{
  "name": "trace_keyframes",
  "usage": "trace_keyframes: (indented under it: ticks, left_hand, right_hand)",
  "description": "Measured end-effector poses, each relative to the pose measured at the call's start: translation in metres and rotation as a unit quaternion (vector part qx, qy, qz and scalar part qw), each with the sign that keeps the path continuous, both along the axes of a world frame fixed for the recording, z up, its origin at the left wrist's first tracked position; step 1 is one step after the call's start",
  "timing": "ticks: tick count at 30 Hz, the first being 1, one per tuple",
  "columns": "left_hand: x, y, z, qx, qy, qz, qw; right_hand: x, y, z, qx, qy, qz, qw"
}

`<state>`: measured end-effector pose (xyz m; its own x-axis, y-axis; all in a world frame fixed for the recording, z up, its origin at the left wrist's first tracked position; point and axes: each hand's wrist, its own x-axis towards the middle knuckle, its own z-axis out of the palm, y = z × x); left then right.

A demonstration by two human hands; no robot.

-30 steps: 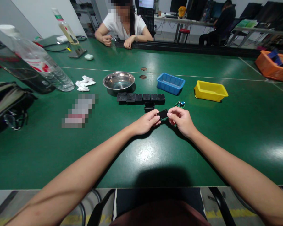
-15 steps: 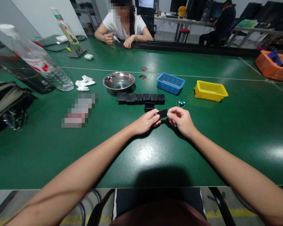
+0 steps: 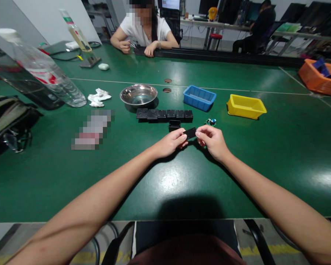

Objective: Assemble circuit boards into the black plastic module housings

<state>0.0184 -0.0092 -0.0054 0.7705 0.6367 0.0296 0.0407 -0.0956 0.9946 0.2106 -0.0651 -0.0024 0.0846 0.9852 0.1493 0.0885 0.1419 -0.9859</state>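
Between my hands is a small flat black plastic piece (image 3: 190,133), perhaps a cover, held just above the green table. My left hand (image 3: 171,142) is closed on its left end, thumb on top. The fingertips of my right hand (image 3: 212,140) pinch at its right end; whether they hold anything else is too small to make out. An open black plastic box (image 3: 174,126) sits right behind my left hand. Past my right fingers lies a small green circuit board (image 3: 210,122) with a blue part on it. A row of several black plastic boxes (image 3: 166,115) stands farther back.
Behind the row are a steel bowl (image 3: 138,95), a blue bin (image 3: 199,98) and a yellow bin (image 3: 246,106). Crumpled tissue (image 3: 99,97), a large water bottle (image 3: 51,73) and a bag (image 3: 11,121) are at left. An orange basket (image 3: 321,78) stands far right. A person (image 3: 146,31) sits opposite.
My hands and the black piece stay almost in place. Across the table, the other person's hand and the small item in it have shifted slightly.
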Motion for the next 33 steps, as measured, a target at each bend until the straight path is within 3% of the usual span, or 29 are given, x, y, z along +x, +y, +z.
trace_keyframes:
  ticks: [18, 28, 33]
  left_hand:
    - [0.0036, -0.002, -0.0003, 0.003, -0.025, 0.06, 0.998]
    - [0.0052, -0.0031, 0.0007, -0.035, -0.051, 0.066, 0.996]
    - [0.0057, -0.0028, 0.0012, -0.021, -0.052, 0.103, 0.993]
  right_hand:
    - [0.001, 0.0009, -0.0009, -0.012, 0.015, -0.016, 1.0]
    - [0.0006, 0.0011, -0.0021, -0.02, 0.024, 0.003, 1.0]
    - [0.0007, 0.0012, -0.0023, -0.021, 0.017, 0.015, 1.0]
